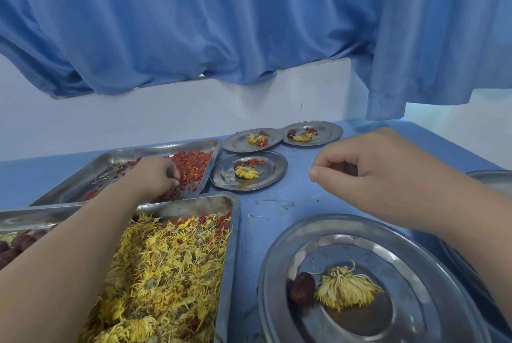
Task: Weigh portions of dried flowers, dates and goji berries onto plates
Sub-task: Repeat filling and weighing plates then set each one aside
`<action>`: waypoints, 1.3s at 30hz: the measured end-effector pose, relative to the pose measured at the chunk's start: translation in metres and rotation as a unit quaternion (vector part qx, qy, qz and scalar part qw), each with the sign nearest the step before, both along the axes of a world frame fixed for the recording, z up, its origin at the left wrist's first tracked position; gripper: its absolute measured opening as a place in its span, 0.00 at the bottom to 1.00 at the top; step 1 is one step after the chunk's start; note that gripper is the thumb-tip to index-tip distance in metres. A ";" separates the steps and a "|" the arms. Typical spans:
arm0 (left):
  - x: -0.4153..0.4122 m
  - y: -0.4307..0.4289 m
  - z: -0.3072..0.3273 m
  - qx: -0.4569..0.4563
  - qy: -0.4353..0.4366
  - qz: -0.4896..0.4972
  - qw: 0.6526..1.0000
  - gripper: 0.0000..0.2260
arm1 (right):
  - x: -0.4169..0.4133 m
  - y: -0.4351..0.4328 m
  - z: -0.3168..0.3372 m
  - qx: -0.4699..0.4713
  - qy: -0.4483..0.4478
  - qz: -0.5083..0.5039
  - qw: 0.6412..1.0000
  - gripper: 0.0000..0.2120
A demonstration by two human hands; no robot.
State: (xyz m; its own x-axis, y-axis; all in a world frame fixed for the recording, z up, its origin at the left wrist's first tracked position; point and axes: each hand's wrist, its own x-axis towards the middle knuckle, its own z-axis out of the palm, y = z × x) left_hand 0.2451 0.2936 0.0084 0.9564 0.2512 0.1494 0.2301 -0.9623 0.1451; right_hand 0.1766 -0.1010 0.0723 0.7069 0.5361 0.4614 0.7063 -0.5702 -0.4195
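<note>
Head view showed three plates [250, 172] filled, while our left hand [155, 175] pinched goji berries [194, 166] for the near plate [368, 281] and our right hand [368, 171] hovered loosely curled, seemingly empty.

The left hand [155, 173] reaches forward, arm outstretched, fingers [174, 176] curled downward in a pinch, while the right hand [368, 173] hovers loosely curled, empty.

head view | head-worn, faces forward-down | close over blue table [279, 204] | curtain [221, 18] beyond
</note>
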 end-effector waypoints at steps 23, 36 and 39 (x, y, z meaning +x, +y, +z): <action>-0.058 -0.093 0.039 -0.247 -0.070 -0.125 0.958 0.07 | 0.003 -0.013 0.010 -0.002 0.013 -0.043 0.999 0.13; -0.113 -0.238 0.044 -0.224 0.069 -0.291 0.928 0.09 | -0.015 -0.034 0.037 -0.007 0.035 -0.055 0.998 0.11; -0.127 -0.241 0.047 -0.281 0.047 -0.275 0.918 0.09 | -0.026 -0.040 0.045 0.011 0.031 -0.051 0.998 0.11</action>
